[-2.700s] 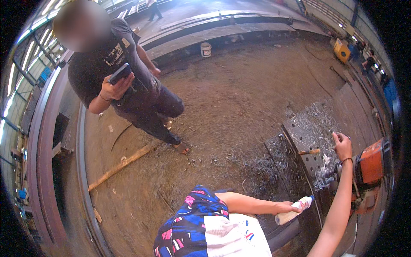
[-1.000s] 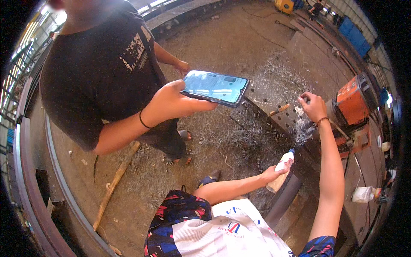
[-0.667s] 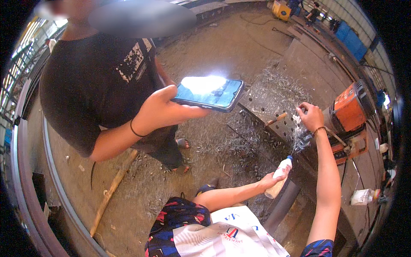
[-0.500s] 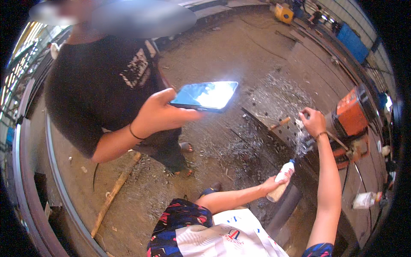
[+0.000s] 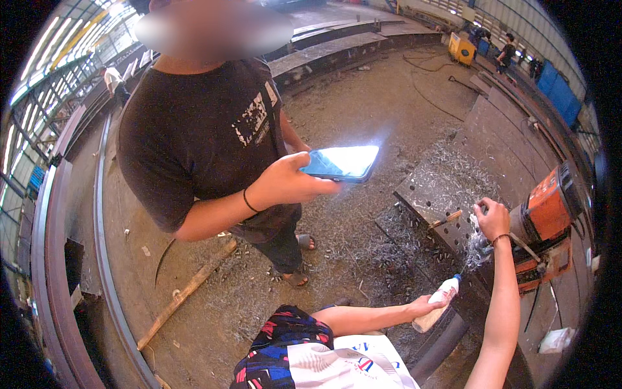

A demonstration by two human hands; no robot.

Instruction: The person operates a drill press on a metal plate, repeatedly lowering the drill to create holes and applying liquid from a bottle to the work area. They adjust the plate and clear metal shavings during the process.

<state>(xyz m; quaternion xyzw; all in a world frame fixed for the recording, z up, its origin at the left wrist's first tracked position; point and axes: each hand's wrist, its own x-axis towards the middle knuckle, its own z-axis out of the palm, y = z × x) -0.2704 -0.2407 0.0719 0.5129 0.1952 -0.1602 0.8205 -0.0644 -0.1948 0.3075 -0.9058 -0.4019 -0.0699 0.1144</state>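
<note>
My left hand (image 5: pixel 424 307) is wrapped round a plastic squeeze bottle (image 5: pixel 447 290) with pale liquid and a blue cap, tilted up and to the right. Its tip points at a clump of bright metal shavings (image 5: pixel 478 251). Just above those shavings is my right hand (image 5: pixel 494 219), its fingers curled and closed; what they hold is hidden. To its right lies an orange drilling machine (image 5: pixel 547 204) with a lever rod (image 5: pixel 523 247). Beneath is a dark steel plate (image 5: pixel 440 206) with several drilled holes, and a short wooden-looking stick (image 5: pixel 447 219) rests on it.
On my left stands a person in a dark shirt (image 5: pixel 207 129), holding a phone (image 5: pixel 343 162) out before me. Shavings litter the floor around the plate. A wooden pole (image 5: pixel 188 295) and long steel beams (image 5: pixel 55 259) lie at left. Farther off are a yellow machine (image 5: pixel 462 48) and blue cabinets (image 5: pixel 559 92).
The view has tilted upward, so more of the workshop's far side shows. Both hands keep nearly the same pose, with the bottle still in my left hand.
</note>
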